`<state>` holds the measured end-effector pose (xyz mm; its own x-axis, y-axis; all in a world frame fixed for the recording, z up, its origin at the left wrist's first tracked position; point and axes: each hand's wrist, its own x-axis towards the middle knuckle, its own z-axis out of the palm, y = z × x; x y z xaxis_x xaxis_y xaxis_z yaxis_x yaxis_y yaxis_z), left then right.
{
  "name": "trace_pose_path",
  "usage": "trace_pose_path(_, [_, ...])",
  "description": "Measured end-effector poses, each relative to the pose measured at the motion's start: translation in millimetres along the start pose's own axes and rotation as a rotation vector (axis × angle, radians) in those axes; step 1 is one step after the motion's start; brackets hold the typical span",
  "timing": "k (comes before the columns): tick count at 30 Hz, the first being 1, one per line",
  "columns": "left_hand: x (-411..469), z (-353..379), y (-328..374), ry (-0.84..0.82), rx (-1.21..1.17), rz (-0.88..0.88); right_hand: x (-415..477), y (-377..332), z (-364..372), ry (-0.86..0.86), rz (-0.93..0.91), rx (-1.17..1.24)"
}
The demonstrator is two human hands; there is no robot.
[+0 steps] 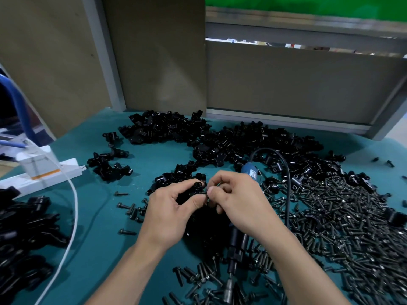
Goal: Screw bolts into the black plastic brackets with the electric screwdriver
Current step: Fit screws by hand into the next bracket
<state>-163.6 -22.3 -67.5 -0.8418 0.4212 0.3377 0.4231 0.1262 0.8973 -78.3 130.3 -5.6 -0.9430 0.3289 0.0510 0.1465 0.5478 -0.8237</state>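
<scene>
Hands meet low over the teal counter (132,172), and it all turns on one short line between them. The left hand (167,208) has its grip curled round a black bracket (193,190), bore end turned up and toward the right. The right hand (237,203) pinches a bolt (205,193) between thumb and fingertips, right against the bracket's side. The bolt's long axis seems to run sideways, from one grip straight across to the other, though the fingers hide most of it. The electric screwdriver (236,241) lies flat on the counter directly beneath the right grip. Its blue tail pokes out beyond the knuckles and its bit points back at the person, crosswise to that bolt. So the right hand is plainly the nearer one to lift it. My read: once the bolt is started, the tool must be swung round to line up with it. Loose bolts (341,216) spread out to the right of the right grip.
</scene>
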Motion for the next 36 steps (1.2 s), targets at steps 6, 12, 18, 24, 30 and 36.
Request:
trace_pose_path(6, [-2.8,-0.5,-0.2,-0.016,0.037,0.008,1.7,0.9,7.7,0.028,0.01,0.012])
trace_pose_path(12, [-4.5,0.7,-2.0,-0.021,0.095,0.064,1.7,4.5,14.1,0.06,0.03,-0.052])
trace_pose_path(18, [0.2,0.5,-6.5,-0.015,0.116,0.053,0.6,0.9,6.1,-0.039,0.042,-0.011])
trace_pose_path(24, [-3.2,0.6,-4.3,-0.026,0.075,0.107,0.1,-0.8,7.8,-0.013,0.025,-0.124])
trace_pose_path(30, [-1.1,0.5,-3.0,0.0,0.086,0.092,-2.1,-8.2,2.6,-0.025,0.006,-0.083])
trace_pose_path(36, [-3.5,1.3,-9.4,-0.017,0.115,0.07,-0.6,-6.0,0.4,-0.045,0.057,-0.14])
